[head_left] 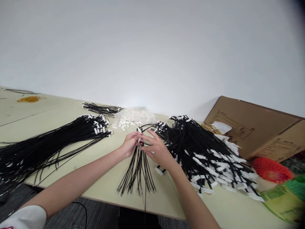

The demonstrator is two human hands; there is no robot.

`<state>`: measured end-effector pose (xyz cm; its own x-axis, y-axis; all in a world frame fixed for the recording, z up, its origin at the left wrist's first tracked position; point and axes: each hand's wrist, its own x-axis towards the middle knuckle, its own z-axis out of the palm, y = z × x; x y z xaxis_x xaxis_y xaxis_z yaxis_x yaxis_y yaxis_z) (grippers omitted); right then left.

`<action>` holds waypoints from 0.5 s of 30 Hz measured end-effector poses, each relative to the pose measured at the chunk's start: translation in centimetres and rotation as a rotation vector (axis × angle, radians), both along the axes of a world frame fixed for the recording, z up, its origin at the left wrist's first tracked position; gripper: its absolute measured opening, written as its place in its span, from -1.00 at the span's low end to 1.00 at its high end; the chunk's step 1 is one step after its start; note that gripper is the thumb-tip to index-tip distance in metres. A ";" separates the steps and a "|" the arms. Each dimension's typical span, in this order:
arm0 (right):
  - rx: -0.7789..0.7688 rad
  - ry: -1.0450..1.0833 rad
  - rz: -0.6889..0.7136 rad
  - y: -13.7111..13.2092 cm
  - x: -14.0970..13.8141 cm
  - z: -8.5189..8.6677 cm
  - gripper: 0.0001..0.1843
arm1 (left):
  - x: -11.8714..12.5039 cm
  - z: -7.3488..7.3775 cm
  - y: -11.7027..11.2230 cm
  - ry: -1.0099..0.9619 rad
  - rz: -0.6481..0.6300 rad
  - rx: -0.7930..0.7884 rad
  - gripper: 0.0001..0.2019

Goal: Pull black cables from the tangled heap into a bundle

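My left hand (130, 144) is closed, its thumb and fingertips pinching a small white connector (139, 139) on a black cable. Close beside it, my right hand (157, 150) has its fingers stretched and spread, the tips near the same connector; any contact is hard to make out. Below the hands a fan of thin black cables (138, 173) spreads over the table toward its front edge, with small shiny ends. Just beyond the hands lie loose white connectors (126, 122) and a clear plastic bag (143, 114) of white pieces.
Big bundles of black cables with white ends lie at left (57, 136) and right (188, 140). A smaller bundle (102, 109) sits at the back. Yellow bands (28, 99) lie far left. A cardboard box (252, 127), red foam netting (271, 170) and a green-yellow package (286, 200) stand at right.
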<state>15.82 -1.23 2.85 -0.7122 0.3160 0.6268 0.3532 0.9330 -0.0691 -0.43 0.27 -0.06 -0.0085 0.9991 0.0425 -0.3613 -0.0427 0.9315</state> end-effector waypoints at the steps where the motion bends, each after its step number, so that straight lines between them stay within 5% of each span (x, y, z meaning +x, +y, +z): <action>1: -0.023 -0.010 0.025 0.1 -0.1 -0.2 -0.78 | 0.0 -0.1 0.1 -0.015 0.012 -0.007 -0.74; 8: -0.374 0.261 0.086 -0.1 -0.1 -0.1 -0.82 | 0.1 -0.1 0.0 0.025 0.039 -0.012 -0.71; 15: -0.955 0.983 0.114 0.2 1.1 1.5 -0.82 | 0.4 0.7 -0.6 0.066 0.083 -0.043 -0.76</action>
